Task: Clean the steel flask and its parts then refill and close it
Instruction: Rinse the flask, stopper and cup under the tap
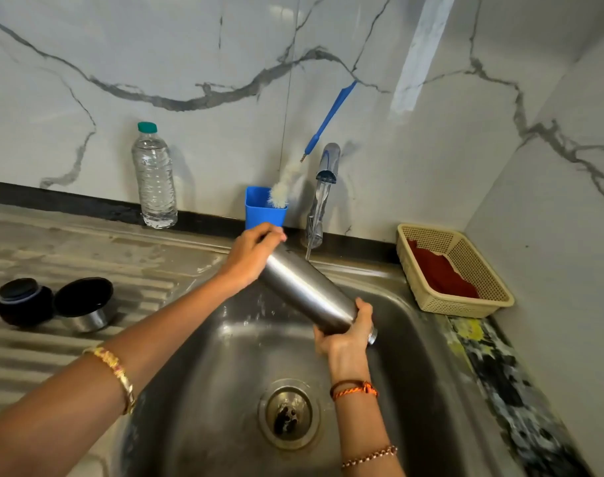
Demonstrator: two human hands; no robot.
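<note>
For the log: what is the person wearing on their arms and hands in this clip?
Both forearms are bare, no sleeves or gloves. The left wrist carries a gold bangle with pink and yellow detail. The right arm has an orange and brown thread band at the wrist and a beaded bracelet farther up the forearm.

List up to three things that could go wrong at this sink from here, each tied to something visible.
1. The wet flask, tilted between the left hand and right hand, could slip into the sink.
2. The running tap may splash the counter.
3. An elbow could knock the cap and cup off the drainboard.
</note>
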